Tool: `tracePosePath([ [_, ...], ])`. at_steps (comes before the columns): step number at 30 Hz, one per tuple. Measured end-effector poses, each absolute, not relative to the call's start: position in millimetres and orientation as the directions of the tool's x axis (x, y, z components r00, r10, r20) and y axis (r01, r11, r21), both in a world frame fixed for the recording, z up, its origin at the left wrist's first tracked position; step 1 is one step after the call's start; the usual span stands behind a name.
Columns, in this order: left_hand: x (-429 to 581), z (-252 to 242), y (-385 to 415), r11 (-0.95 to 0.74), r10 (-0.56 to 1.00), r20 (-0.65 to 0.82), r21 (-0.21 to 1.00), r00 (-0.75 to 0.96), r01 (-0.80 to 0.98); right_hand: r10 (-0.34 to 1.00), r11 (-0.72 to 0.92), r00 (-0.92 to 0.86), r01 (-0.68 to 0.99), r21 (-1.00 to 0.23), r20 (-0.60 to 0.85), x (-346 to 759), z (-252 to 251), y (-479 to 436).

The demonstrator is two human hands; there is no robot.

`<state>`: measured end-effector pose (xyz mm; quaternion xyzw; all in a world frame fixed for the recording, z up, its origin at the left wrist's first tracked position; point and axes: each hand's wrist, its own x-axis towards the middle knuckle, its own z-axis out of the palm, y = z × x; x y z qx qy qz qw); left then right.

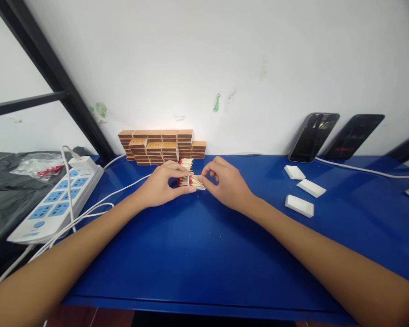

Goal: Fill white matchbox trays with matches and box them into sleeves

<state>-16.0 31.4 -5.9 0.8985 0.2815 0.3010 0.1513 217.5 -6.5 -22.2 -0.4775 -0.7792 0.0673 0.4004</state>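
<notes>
Both my hands meet over the blue table point(191, 245) near its far side. My left hand point(163, 184) is closed around a small white matchbox tray point(194, 182) filled with red-tipped matches. My right hand point(226, 181) pinches the matches at the tray's right end with thumb and fingertips. Just behind the hands lies a loose bundle of matches point(186, 163). A stacked wall of brown matchboxes point(160, 147) stands against the white wall behind that.
Three white box pieces point(300, 190) lie to the right. Two dark phones point(313, 136) lean on the wall at the right, with a white cable. A white and blue power strip point(57, 197) with cords sits at the left, beside a plastic bag point(37, 165).
</notes>
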Motion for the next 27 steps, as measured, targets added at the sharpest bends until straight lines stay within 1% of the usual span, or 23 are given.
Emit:
tracePosePath([
  [4, -19.3, -6.6, 37.1, -0.772, 0.635, 0.493, 0.422, 0.595, 0.474, 0.789, 0.54, -0.175, 0.655, -0.529, 0.589, 215.6, -19.8, -8.2],
  [6, -22.2, -6.9, 41.6, -0.753, 0.657, 0.519, 0.405, 0.547, 0.519, 0.8, 0.527, -0.179, 0.665, -0.529, 0.573, 214.2, -21.4, -8.7],
  [9, -26.0, -7.3, 47.0, -0.731, 0.672, 0.54, 0.374, 0.506, 0.571, 0.856, 0.477, -0.244, 0.715, -0.512, 0.457, 211.2, -27.0, -9.2],
  [12, -27.3, -7.6, 48.8, -0.722, 0.679, 0.533, 0.362, 0.505, 0.589, 0.89, 0.448, -0.31, 0.738, -0.505, 0.335, 208.4, -32.3, -9.0],
  [16, -27.1, -8.2, 49.0, -0.723, 0.679, 0.537, 0.367, 0.5, 0.586, 0.891, 0.453, -0.368, 0.751, -0.48, 0.265, 208.0, -32.8, -8.0],
  [20, -28.2, -8.5, 49.8, -0.724, 0.676, 0.536, 0.356, 0.506, 0.591, 0.885, 0.464, -0.372, 0.74, -0.487, 0.279, 209.1, -30.6, -8.2],
  [23, -28.5, -7.3, 49.3, -0.722, 0.677, 0.536, 0.353, 0.503, 0.595, 0.857, 0.515, -0.417, 0.698, -0.497, 0.303, 207.4, -31.0, -10.3],
  [25, -28.1, -5.9, 48.2, -0.721, 0.679, 0.535, 0.359, 0.502, 0.593, 0.84, 0.543, -0.449, 0.69, -0.478, 0.305, 205.3, -32.4, -12.2],
  [27, -27.3, -4.8, 46.9, -0.721, 0.68, 0.531, 0.361, 0.506, 0.591, 0.839, 0.544, -0.443, 0.703, -0.459, 0.316, 203.4, -34.2, -13.6],
])
